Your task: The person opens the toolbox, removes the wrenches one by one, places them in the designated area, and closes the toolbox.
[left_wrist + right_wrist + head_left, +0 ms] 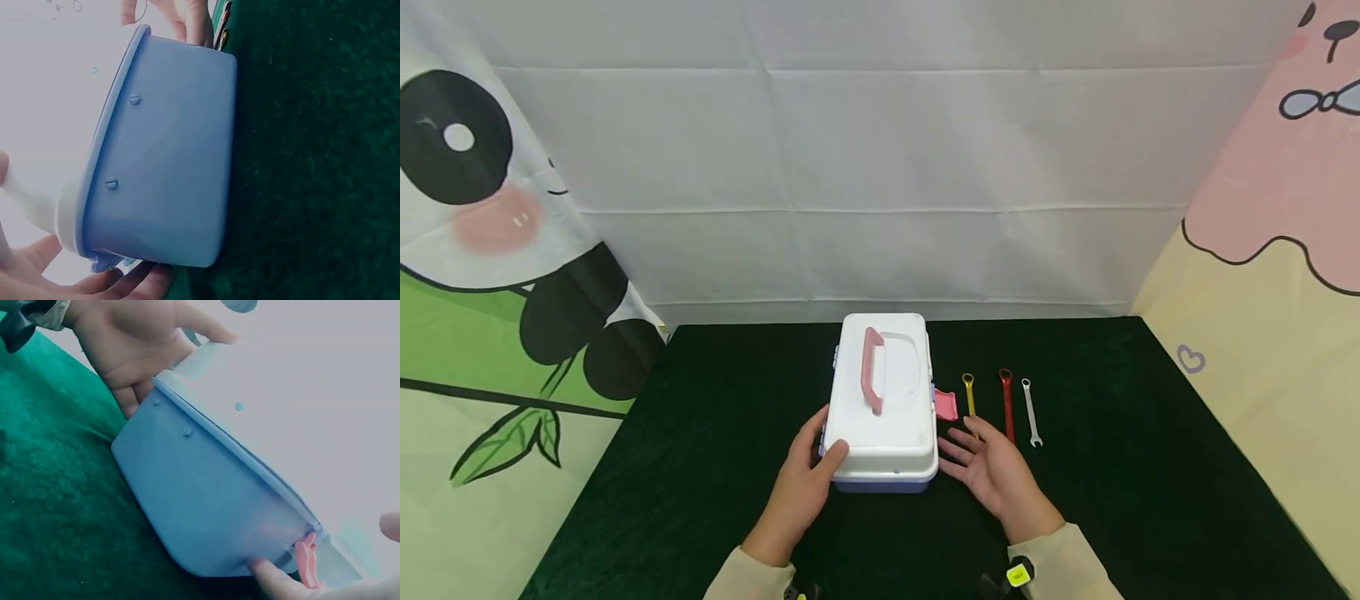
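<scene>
At lower centre of the head view, the left hand (805, 487) grips the near left corner of the white-lidded blue box (883, 400) on the green counter (715, 433). The right hand (992, 471) lies open just beside the box's right side, near its pink latch (945, 405). Right of it lie 3 wrenches (1006, 406).

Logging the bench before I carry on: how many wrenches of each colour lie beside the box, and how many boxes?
Yellow wrench: 1
Red wrench: 1
Silver wrench: 1
White-lidded box with blue base: 1
Total: 4 things
</scene>
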`<act>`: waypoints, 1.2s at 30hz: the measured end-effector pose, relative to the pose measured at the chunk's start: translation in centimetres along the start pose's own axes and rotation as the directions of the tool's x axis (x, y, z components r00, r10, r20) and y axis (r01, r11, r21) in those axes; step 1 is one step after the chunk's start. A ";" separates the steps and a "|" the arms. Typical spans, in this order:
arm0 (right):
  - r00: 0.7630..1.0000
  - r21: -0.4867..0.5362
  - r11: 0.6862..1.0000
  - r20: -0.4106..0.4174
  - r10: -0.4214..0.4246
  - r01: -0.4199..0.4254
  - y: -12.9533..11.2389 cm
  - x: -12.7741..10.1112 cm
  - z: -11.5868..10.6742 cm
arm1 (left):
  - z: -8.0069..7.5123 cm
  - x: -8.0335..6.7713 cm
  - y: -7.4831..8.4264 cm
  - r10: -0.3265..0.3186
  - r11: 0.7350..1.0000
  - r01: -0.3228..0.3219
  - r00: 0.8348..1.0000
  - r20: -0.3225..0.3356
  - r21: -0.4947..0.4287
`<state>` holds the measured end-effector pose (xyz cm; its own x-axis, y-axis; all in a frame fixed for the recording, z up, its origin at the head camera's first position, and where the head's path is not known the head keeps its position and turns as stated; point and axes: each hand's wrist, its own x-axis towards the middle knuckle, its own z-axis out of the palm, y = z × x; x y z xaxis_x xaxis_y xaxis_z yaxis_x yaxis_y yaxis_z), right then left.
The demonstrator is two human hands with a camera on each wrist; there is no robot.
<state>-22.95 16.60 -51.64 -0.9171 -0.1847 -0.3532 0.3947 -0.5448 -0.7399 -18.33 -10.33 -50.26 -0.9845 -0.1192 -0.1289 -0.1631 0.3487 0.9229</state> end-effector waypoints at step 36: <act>0.993 0.109 0.990 -0.091 -0.081 0.090 -1.4 5.4 1.8 | 0.4 0.3 0.4 0.000 1.000 0.000 1.000 -0.001 0.006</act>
<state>-28.51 14.89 -51.51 -0.9370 -0.0651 -0.3431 0.3018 -0.6453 -0.7018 -18.75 -9.87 -50.10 -0.9845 -0.1198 -0.1284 -0.1633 0.3543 0.9208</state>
